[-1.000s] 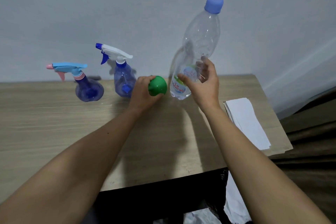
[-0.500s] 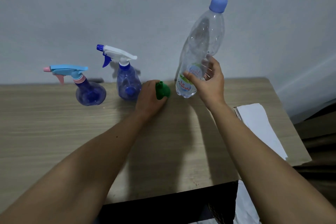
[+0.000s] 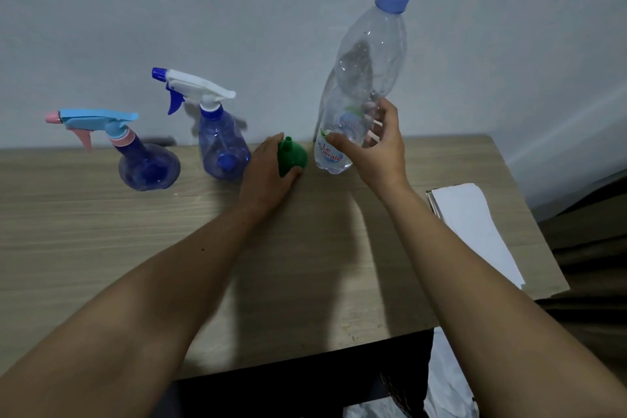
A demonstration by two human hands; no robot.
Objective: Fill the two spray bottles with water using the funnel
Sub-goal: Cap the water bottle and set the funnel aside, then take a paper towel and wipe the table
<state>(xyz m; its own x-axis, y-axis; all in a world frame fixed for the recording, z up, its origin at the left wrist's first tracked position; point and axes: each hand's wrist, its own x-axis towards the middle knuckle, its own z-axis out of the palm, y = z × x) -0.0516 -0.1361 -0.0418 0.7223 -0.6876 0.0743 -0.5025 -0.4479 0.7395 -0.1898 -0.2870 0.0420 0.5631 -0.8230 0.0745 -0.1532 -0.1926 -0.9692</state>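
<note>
A round-bellied blue spray bottle with a light-blue and pink trigger head (image 3: pixel 146 166) stands at the back left of the wooden table (image 3: pixel 101 231). Right of it stands a taller blue spray bottle with a white trigger head (image 3: pixel 220 149). The green funnel (image 3: pixel 292 155) sits mouth-down on the table, spout up, and my left hand (image 3: pixel 268 176) grips it from the left. A tall clear water bottle with a blue cap (image 3: pixel 359 85) stands upright beside the funnel. My right hand (image 3: pixel 376 149) wraps its lower part, thumb on the label.
A stack of white paper (image 3: pixel 475 227) lies at the table's right edge. The grey wall runs right behind the bottles. The table's front edge drops to a dark gap with white plastic (image 3: pixel 448 383) below.
My left hand brought the funnel down onto the table, so its spout now points up. The water bottle stays upright in my right hand. The view shifted a little.
</note>
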